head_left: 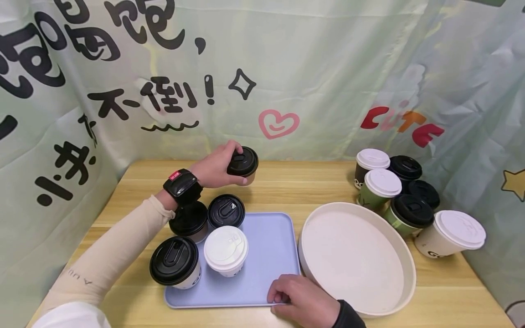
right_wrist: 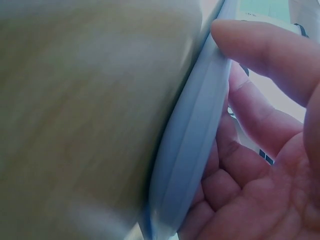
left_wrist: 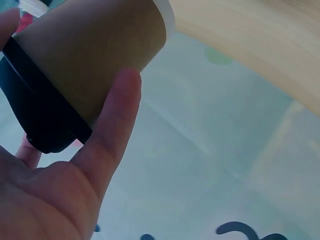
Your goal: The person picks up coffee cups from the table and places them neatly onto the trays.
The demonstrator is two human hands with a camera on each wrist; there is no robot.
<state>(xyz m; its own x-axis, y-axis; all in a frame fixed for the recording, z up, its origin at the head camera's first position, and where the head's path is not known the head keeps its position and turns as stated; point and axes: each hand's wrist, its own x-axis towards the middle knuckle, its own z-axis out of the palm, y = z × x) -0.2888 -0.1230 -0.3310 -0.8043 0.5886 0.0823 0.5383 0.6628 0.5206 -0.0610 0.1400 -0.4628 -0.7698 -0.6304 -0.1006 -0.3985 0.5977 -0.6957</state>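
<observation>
Mid-frame in the head view, the left hand [head_left: 215, 166] grips a cup [head_left: 244, 160], partly covering it; bottom centre, the right hand [head_left: 305, 298] pinches the tray [head_left: 270, 255], hiding one corner.

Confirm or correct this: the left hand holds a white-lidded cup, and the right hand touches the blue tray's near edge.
The lid of the cup in the left hand is black, not white, as the head view shows. The right hand touches the near edge of the blue tray.
</observation>
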